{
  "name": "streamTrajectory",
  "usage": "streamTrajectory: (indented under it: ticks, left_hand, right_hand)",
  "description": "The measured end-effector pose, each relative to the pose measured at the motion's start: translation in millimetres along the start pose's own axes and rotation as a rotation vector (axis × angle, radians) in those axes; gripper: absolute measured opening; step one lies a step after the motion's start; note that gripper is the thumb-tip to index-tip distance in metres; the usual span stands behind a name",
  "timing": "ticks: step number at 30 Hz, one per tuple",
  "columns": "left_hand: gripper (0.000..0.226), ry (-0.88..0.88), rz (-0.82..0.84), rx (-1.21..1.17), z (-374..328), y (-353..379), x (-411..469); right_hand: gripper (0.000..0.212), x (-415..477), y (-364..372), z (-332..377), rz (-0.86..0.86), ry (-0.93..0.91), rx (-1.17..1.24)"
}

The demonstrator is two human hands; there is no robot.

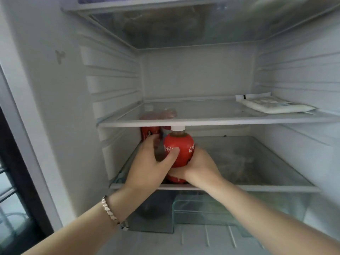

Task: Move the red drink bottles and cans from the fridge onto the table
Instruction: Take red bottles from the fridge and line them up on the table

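Note:
A red-labelled drink bottle (182,150) with a white cap stands upright at the front left of the fridge's lower glass shelf (257,188). My right hand (198,166) wraps its lower right side. My left hand (152,162) closes around a second bottle beside it, whose dark lower part (159,151) shows between the fingers, and the thumb presses on the red label. Behind them a red can (149,133) stands at the back left. More red shapes show blurred through the shelf above.
The middle glass shelf (202,122) sits just above the bottle cap and carries a flat white packet (274,105) at the right. A clear bag (239,166) lies on the lower shelf's right. Crisper drawers (211,208) lie below. The fridge's left wall (55,107) is close.

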State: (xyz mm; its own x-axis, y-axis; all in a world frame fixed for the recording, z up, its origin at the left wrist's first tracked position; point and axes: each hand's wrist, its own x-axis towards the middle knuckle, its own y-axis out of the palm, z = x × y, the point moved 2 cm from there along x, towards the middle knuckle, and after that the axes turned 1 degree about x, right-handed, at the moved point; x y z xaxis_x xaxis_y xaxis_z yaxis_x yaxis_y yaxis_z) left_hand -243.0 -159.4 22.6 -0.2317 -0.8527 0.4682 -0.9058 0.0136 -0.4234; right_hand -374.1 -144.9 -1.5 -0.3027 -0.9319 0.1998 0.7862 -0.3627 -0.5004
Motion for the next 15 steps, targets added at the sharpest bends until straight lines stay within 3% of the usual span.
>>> streamTrajectory:
  ticks: [3,7,9,12,15]
  left_hand:
    - [0.045,0.019,-0.013,-0.008,-16.2,-5.2,-13.2]
    - [0.043,-0.048,-0.045,0.034,-29.9,-18.0,-16.3]
    - [0.027,-0.095,-0.048,0.031,-34.9,-29.8,-9.0]
    - [0.016,-0.049,-0.045,0.26,-40.8,-43.4,-4.2]
    - [0.019,-0.014,-0.086,0.427,-41.6,-52.0,-9.6]
  right_hand:
    - [0.099,-19.2,11.8,6.9,0.033,-0.017,0.012]
    - [0.098,-27.0,21.1,13.5,0.148,-0.108,0.038]
    - [0.09,-29.8,18.4,16.9,0.205,-0.134,0.065]
    - [0.067,-36.6,15.6,25.5,0.301,-0.222,0.118]
    - [0.063,-34.4,4.8,33.5,0.607,-0.275,0.072]
